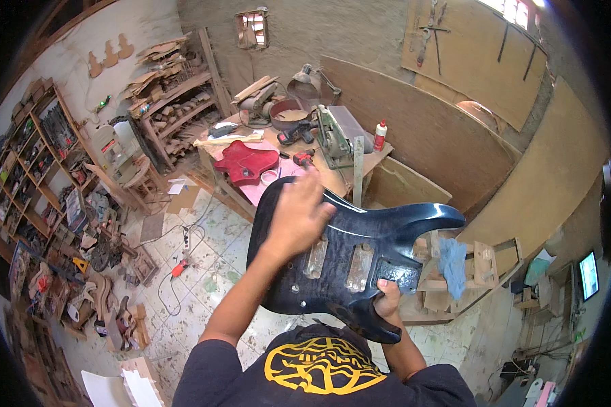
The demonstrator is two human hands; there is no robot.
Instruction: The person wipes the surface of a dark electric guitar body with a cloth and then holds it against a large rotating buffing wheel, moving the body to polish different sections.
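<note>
A dark blue-black electric guitar body [336,254] is tilted in front of my chest, with bare cavities cut in its glossy face. My right hand [387,298] grips it by the neck pocket near the lower horn; the thumb presses on the front, and the other fingers are hidden behind. Across the upper left of the face lies my left hand [296,216], fingers stretched out and slightly blurred. I see nothing held in it, though its palm is hidden.
Beyond the guitar stands a workbench with a red guitar body [246,163], a cordless drill [297,133], a belt sander [334,136] and a red bottle [380,135]. A blue cloth [452,266] hangs over a wooden rack at right. A cable [163,292] crosses the tiled floor.
</note>
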